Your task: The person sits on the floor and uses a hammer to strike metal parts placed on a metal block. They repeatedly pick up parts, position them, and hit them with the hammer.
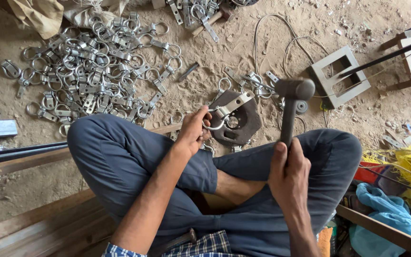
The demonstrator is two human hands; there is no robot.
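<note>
**Hammer raised over ring-and-strap piece on steel block**

Left hand (193, 128) fingers pinch the ring-and-strap piece (228, 110) flat on the dark steel block (243, 124) between the knees. Right hand (288, 166) wrapped tight round the hammer (291, 97) handle, head hanging just above the strap. My read: keep fingertips back off the strap, strike square. Sandy dirt floor (215, 62); finished ring pile (91, 71) beyond the left knee, square steel frame (341, 76) to the right.
</note>
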